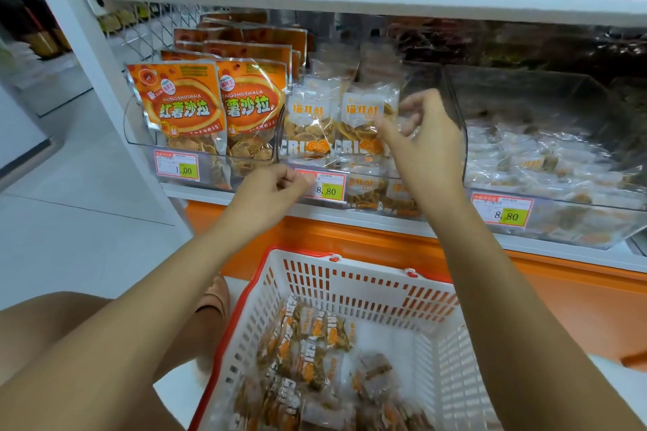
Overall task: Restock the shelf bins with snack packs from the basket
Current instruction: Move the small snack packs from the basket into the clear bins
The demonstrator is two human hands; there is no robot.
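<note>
Snack packs (311, 353) are lying in the basket (350, 276) at six o'clock. My raised right hand (425, 140) is pinching one snack pack (364, 112) in the middle bin (451, 105) at twelve; my left hand (276, 185) is hovering curled, empty, at nine.

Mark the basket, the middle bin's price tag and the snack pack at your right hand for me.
basket (367, 285): head view, on its white slotted back wall.
price tag (327, 190): head view, on the yellow patch reading 8.80.
snack pack (362, 112): head view, on its white printed label.
</note>
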